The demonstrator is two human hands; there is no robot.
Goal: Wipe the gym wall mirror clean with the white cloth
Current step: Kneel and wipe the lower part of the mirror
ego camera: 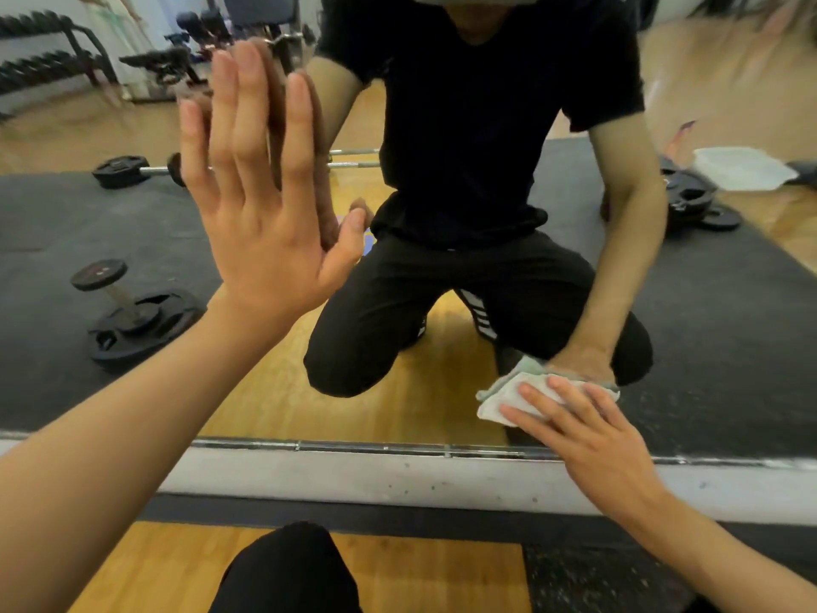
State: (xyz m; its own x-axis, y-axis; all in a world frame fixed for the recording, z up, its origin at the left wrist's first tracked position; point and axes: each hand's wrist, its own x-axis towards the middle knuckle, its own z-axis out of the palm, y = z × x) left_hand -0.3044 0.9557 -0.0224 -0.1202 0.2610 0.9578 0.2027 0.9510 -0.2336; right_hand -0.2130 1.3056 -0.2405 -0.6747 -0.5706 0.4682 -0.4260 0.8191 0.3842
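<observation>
Reflected at far left: a round-headed dumbbell (116, 298) upright on a black weight plate (146, 329), over matte rubber matting (44, 241). Next, left hand (265, 205) laid flat on the smooth glass of the mirror (729, 303), fingers straight and close together, thumb apart. Low and to the right, right hand (588, 431) pressing a soft, crumpled white cloth (499, 398) against the glass with spread fingers, just above the chrome bottom rail (353, 446) and the speckled grey ledge (398, 475). Reflected far right, more black plates (694, 201).

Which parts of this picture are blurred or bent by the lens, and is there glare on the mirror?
Head view: the lens bows the mirror along its bottom and enlarges the left hand; the reflection's top corners are smeared; the right hand and white cloth look sharp; light is soft, without strong glare.
</observation>
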